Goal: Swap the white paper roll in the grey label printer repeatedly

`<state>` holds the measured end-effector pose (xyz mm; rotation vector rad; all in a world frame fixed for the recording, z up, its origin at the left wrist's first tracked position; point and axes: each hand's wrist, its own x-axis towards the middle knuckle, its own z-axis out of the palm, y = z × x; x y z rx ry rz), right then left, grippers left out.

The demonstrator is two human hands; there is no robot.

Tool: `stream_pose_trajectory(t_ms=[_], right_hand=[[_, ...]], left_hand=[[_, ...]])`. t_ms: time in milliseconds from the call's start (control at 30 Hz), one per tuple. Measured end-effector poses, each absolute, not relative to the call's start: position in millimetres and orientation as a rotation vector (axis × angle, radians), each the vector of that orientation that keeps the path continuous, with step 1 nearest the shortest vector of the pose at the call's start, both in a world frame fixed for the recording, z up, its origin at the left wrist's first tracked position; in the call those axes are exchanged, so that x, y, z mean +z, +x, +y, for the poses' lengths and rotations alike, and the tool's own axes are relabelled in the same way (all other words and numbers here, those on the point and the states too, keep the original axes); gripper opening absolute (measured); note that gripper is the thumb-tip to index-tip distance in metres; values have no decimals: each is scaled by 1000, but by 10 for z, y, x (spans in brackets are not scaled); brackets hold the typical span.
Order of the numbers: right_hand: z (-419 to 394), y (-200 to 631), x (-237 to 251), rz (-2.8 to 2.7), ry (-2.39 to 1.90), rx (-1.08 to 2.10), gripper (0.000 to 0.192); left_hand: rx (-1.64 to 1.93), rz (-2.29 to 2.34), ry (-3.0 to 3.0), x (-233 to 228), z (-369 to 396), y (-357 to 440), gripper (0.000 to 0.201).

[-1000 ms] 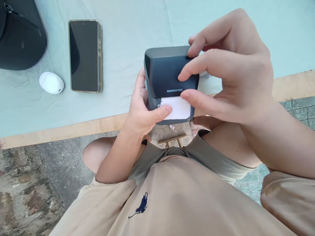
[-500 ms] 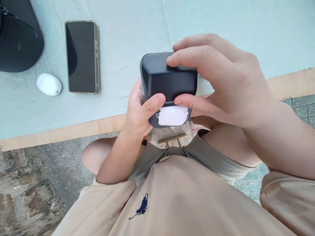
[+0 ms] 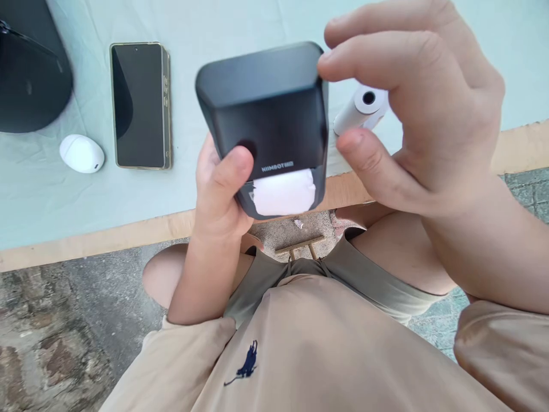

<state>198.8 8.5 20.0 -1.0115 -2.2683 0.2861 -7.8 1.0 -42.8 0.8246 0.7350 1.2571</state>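
Note:
A dark grey label printer (image 3: 266, 109) is held up above the table edge, its lid down and a white label (image 3: 283, 193) sticking out of the front slot. My left hand (image 3: 221, 194) grips the printer from the left and below, thumb pressed on its front. My right hand (image 3: 412, 103) hovers at the printer's right side, fingertips touching its top right corner, thumb apart from it. A white label roll (image 3: 362, 107) lies on the table behind the printer, partly hidden by my right hand.
A pale green cloth (image 3: 214, 23) covers the table, whose wooden edge (image 3: 107, 240) runs across the view. A phone (image 3: 139, 106) lies face up at the left, with a white oval case (image 3: 81, 153) and a black pouch (image 3: 30, 74) beside it. Stone floor lies below.
The printer's lid has gone down over the label. My left hand has lifted the printer up toward the camera and to the left. My right hand's grip has loosened, uncovering the roll.

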Motion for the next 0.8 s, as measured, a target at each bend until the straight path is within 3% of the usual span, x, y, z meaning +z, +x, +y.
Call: stream_pose_trajectory(t_ms=[233, 400, 800], right_hand=[[129, 1995, 179, -2297, -1033, 283, 34], [198, 1943, 152, -2343, -1000, 266, 37], [167, 1910, 186, -2442, -1038, 335, 51]], left_hand=[[1173, 671, 834, -239, 50, -29, 38], [1120, 662, 633, -199, 57, 31, 69], [1198, 809, 632, -299, 11, 3, 42]])
